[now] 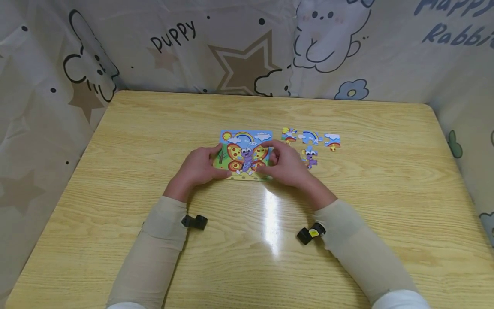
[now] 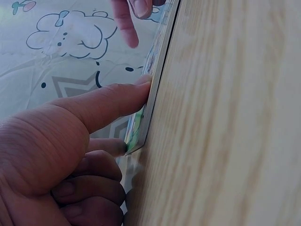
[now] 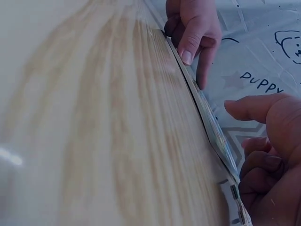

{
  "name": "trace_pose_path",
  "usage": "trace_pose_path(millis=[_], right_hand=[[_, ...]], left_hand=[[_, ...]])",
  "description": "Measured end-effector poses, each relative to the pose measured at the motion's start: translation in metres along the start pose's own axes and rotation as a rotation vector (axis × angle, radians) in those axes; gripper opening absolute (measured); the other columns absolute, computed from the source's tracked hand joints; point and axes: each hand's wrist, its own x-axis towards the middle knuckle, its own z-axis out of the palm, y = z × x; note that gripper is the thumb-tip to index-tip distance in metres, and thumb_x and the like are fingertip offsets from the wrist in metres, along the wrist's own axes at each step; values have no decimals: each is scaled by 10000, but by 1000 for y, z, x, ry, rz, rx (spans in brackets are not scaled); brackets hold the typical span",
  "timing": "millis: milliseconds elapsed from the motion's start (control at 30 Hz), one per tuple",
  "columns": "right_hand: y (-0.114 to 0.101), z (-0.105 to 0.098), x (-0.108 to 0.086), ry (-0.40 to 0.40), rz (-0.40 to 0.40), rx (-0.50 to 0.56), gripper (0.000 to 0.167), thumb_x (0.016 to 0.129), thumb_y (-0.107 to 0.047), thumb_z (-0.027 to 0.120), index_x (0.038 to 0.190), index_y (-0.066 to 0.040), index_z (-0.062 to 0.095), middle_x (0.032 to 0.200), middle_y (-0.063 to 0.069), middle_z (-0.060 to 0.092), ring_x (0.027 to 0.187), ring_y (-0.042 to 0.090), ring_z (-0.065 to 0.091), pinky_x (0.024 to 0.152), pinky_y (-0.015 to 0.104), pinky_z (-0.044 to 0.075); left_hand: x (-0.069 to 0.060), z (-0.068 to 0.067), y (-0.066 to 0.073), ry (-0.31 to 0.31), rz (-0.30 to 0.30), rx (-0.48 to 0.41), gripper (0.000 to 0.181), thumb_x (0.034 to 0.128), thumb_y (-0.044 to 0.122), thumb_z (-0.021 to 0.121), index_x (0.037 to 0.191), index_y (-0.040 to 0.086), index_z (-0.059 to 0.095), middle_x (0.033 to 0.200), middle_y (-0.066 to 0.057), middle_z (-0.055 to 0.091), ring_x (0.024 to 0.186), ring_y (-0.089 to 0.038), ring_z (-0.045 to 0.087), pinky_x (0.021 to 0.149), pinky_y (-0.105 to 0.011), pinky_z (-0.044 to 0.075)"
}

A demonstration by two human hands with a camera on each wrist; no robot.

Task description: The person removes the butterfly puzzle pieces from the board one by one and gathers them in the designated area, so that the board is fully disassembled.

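Observation:
A flat rectangular puzzle board [image 1: 247,136] with a butterfly, rainbow and sun lies on the table between both hands. My left hand [image 1: 197,166] touches its left side, thumb and index finger spread along the edges; the thumb [image 2: 117,104] rests on the near rim in the left wrist view. My right hand [image 1: 290,165] is over the board's right part, thumb and index finger apart. In the right wrist view that thumb [image 3: 251,108] stands off the board. Right of the board lie puzzle pieces: a sun piece [image 1: 289,135], rainbow piece [image 1: 310,137], cloud piece [image 1: 332,140] and purple face piece [image 1: 310,157].
The wooden table [image 1: 239,257] extends around the board, with a bright light reflection in front. A printed cloth [image 1: 231,43] hangs behind and at both sides. Each sleeve carries a small black wrist camera [image 1: 194,222].

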Motion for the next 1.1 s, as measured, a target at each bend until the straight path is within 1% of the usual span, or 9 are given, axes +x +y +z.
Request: trace_pose_path(millis=[67,133,300,500,600,900,1100], right_hand=[[-2,2,2,1,-3,-9,597,820,-202,841,1342,-78,579,730,42,484,615,188,423,645,363,372],[-4,4,4,0,-4,-10,596,820,-191,840,1340,-65,578,733,43,482,624,190,421,667,363,377],[-9,7,8,-11,16,3,611,818,-185,840,1347,-49,566,723,35,472,626,178,413,702,364,388],[-12,10,10,-24,41,12,616,816,-170,837,1354,-48,562,665,13,444,584,158,380,645,351,368],[-12,11,11,-31,58,8,620,815,-183,839,1356,-61,563,664,13,442,581,161,371,633,349,360],[-10,13,14,-37,98,-30,592,816,-214,832,1332,-85,572,691,32,488,590,173,404,612,351,365],[-11,14,16,-38,124,-66,599,811,-212,825,1336,-72,572,705,35,525,598,176,439,596,347,379]], left_hand=[[-1,0,0,0,0,-5,949,781,406,861,1543,100,385,1509,-148,440,1357,-325,403,1067,-470,355],[-1,-1,1,-1,-1,-9,947,783,407,861,1542,98,387,1510,-147,439,1354,-321,406,1067,-469,355],[-2,-1,2,-2,-9,-18,942,787,403,859,1542,96,386,1509,-145,442,1349,-316,411,1069,-466,352],[-2,-1,1,-6,-5,-16,943,787,413,856,1540,94,388,1510,-142,441,1346,-309,415,1068,-463,353],[-1,0,1,-3,-8,-16,944,786,417,857,1541,98,388,1510,-141,441,1344,-309,416,1068,-463,353],[-1,0,1,-10,-14,-24,946,786,418,856,1544,104,384,1512,-137,439,1340,-300,419,1070,-464,350],[-2,0,2,-11,-19,-21,946,789,418,853,1545,103,380,1517,-140,431,1336,-301,420,1070,-466,351]])
